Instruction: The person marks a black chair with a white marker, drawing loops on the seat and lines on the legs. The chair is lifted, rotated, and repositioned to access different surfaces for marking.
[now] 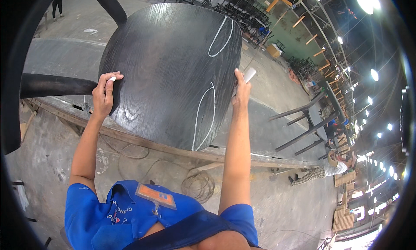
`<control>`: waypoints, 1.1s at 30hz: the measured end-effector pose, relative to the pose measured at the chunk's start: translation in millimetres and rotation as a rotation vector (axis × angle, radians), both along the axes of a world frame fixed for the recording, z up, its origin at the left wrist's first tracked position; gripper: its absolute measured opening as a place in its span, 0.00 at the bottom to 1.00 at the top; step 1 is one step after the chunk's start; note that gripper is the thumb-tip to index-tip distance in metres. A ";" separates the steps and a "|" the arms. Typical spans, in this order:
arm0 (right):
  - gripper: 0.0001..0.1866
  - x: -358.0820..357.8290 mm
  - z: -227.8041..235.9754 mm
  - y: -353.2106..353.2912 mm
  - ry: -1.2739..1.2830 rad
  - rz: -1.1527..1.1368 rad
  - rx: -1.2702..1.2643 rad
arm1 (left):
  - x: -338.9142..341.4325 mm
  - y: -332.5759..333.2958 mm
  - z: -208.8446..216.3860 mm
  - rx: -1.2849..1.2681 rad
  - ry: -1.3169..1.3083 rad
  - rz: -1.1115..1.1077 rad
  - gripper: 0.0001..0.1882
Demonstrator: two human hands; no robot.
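Observation:
A black wood-grained chair seat (169, 72), broad and rounded, is held before me above a long grey workbench. Two white chalk-like loops are drawn along its right side. My left hand (104, 92) grips the seat's left edge, a small white piece like chalk (113, 78) between thumb and fingers. At the right edge is my right hand (242, 87), its fingers closed around a white, roll-like piece (250, 74) whose kind I cannot make out. Dark curved chair parts (56, 86) extend leftward from the seat.
The grey workbench (268, 124) runs beneath the seat. Another dark chair (310, 120) stands on its right end, near a person (333, 167). Coiled cable (198, 185) lies on the concrete floor. Many dark chairs (203, 1) are stacked at the back.

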State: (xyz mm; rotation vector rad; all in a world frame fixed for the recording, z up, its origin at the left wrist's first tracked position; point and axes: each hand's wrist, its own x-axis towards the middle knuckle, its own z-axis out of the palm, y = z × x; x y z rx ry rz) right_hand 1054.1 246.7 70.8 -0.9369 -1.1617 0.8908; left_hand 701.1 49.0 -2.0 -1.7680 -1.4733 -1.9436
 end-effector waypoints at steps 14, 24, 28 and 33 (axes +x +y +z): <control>0.29 -30.9 17.3 30.4 -0.877 -0.505 0.168 | -4.2 11.2 3.8 -0.090 0.192 0.074 0.09; 0.28 -41.1 24.6 38.6 -0.785 -0.468 0.188 | 5.5 -7.7 -10.6 -0.275 0.602 0.047 0.13; 0.29 -38.0 21.3 33.1 -0.830 -0.427 0.230 | -3.3 8.6 0.6 -0.280 0.472 0.013 0.21; 0.29 -36.0 12.4 18.2 -0.722 -0.416 0.228 | -23.0 73.6 42.0 -0.141 0.325 0.113 0.20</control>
